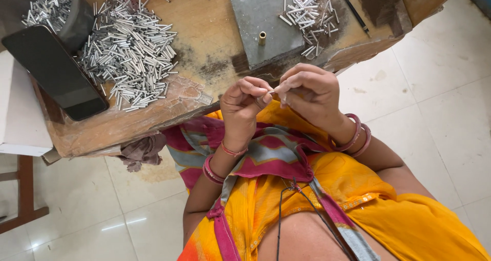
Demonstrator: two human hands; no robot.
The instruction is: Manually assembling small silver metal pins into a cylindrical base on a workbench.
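Observation:
My left hand (243,105) and my right hand (309,92) meet just below the edge of a worn wooden workbench (204,30), over my lap. The fingertips of both hands pinch one small, thin metal piece (270,91) between them; it is mostly hidden by the fingers. Pink bangles ring both wrists. A big heap of short silver metal tubes (128,48) lies on the bench to the upper left of my left hand. A smaller heap of metal tubes (309,13) lies above my right hand.
A grey metal plate (250,36) with an upright brass peg (262,38) sits on the bench just above my hands. A black phone (56,71) lies at the left, beside a dark container of tubes (51,7). Pale floor tiles surround me.

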